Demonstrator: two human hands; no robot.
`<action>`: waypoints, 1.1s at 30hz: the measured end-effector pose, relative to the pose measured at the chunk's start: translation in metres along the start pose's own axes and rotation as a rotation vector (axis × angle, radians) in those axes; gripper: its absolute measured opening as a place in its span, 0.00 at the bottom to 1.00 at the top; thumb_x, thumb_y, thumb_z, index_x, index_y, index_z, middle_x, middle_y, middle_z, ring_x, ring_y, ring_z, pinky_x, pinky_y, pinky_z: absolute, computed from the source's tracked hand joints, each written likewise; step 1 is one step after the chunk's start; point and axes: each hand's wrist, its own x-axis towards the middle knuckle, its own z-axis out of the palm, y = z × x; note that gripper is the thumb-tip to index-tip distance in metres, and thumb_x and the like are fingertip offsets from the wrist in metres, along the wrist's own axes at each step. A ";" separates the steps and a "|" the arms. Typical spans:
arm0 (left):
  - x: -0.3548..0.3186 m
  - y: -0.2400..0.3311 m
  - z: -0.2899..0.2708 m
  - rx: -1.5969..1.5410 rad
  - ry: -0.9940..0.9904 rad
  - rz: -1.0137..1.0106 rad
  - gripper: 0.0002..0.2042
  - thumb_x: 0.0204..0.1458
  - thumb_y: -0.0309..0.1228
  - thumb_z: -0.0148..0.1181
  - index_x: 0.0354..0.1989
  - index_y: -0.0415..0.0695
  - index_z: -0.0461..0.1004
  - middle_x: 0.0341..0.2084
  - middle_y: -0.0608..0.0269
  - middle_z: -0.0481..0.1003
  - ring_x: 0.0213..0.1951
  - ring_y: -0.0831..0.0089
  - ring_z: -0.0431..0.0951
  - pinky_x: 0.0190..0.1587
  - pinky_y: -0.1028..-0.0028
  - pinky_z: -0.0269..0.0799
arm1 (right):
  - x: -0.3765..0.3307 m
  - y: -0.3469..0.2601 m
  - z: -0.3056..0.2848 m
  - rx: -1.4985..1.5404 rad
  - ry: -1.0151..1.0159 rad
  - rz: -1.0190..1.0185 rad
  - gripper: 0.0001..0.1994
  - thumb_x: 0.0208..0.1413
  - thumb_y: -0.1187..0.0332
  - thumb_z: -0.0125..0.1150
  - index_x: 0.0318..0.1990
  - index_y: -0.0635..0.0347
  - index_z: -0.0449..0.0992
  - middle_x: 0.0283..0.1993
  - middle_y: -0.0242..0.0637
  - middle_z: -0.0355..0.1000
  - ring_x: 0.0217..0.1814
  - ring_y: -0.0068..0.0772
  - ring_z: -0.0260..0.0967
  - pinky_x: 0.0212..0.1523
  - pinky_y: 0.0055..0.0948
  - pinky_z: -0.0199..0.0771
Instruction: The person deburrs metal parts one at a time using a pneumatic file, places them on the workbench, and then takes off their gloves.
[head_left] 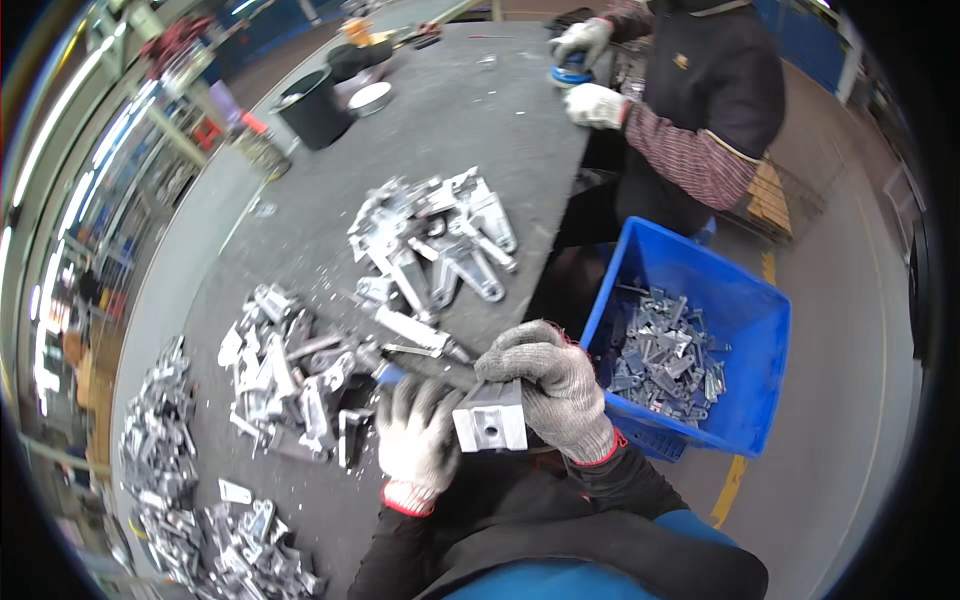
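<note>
My right hand (555,385), in a grey-and-white knit glove with a red cuff edge, is closed around a silver metal bracket (490,418). The bracket's flat end has a round hole and faces me. Just left of it, my gloved left hand (417,440) is over the dark table with its fingers stretched out and slightly apart. I see nothing held in it. A small blue object (390,374) shows just past its fingertips; its kind is unclear. Beyond lie a silver cylindrical tool (412,328) with a pointed tip and a thin metal rod (411,350).
Heaps of metal brackets (290,370) cover much of the left of the dark table (440,120), with another heap (440,235) farther back. At my right, a blue bin (745,290) holds several metal parts. Across the table, a gloved co-worker (690,110) handles a blue object (571,75). A black bucket (315,108) stands far left.
</note>
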 end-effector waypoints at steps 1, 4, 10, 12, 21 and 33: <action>-0.002 -0.004 0.004 0.038 -0.034 0.009 0.30 0.41 0.38 0.69 0.59 0.55 0.77 0.59 0.62 0.73 0.67 0.49 0.67 0.72 0.38 0.55 | 0.000 -0.005 0.008 -0.020 -0.075 0.022 0.17 0.52 0.84 0.70 0.47 0.55 0.88 0.46 0.36 0.81 0.56 0.32 0.78 0.55 0.34 0.80; -0.009 -0.014 0.015 0.000 0.001 0.002 0.37 0.41 0.44 0.68 0.67 0.53 0.74 0.65 0.60 0.70 0.73 0.49 0.61 0.76 0.38 0.49 | 0.005 -0.009 0.038 0.227 -0.102 0.039 0.11 0.50 0.81 0.77 0.41 0.59 0.86 0.45 0.38 0.80 0.52 0.31 0.78 0.53 0.31 0.80; -0.015 -0.022 0.021 -0.048 -0.021 0.031 0.40 0.44 0.45 0.69 0.70 0.48 0.71 0.67 0.55 0.68 0.74 0.47 0.59 0.76 0.38 0.47 | 0.000 -0.012 0.059 0.243 -0.164 0.097 0.12 0.54 0.78 0.75 0.46 0.66 0.82 0.51 0.44 0.73 0.48 0.40 0.81 0.50 0.36 0.85; -0.014 -0.023 0.017 -0.047 -0.010 0.062 0.37 0.44 0.44 0.69 0.68 0.49 0.72 0.66 0.55 0.68 0.74 0.47 0.59 0.75 0.38 0.50 | -0.005 -0.013 0.063 0.244 -0.164 0.150 0.12 0.55 0.78 0.75 0.46 0.67 0.82 0.52 0.45 0.73 0.48 0.40 0.81 0.50 0.37 0.86; -0.012 -0.023 0.011 -0.132 0.049 0.039 0.34 0.46 0.43 0.69 0.66 0.49 0.74 0.65 0.55 0.70 0.72 0.49 0.62 0.74 0.38 0.53 | -0.005 -0.018 0.075 0.209 -0.165 0.189 0.12 0.58 0.82 0.69 0.49 0.65 0.83 0.51 0.43 0.76 0.53 0.37 0.79 0.56 0.36 0.81; -0.008 -0.020 0.002 -0.175 0.040 0.035 0.34 0.43 0.41 0.70 0.64 0.48 0.76 0.64 0.56 0.71 0.72 0.50 0.63 0.74 0.40 0.55 | -0.004 -0.011 0.071 0.289 -0.170 0.219 0.12 0.60 0.80 0.69 0.51 0.63 0.83 0.53 0.40 0.75 0.58 0.35 0.76 0.60 0.35 0.77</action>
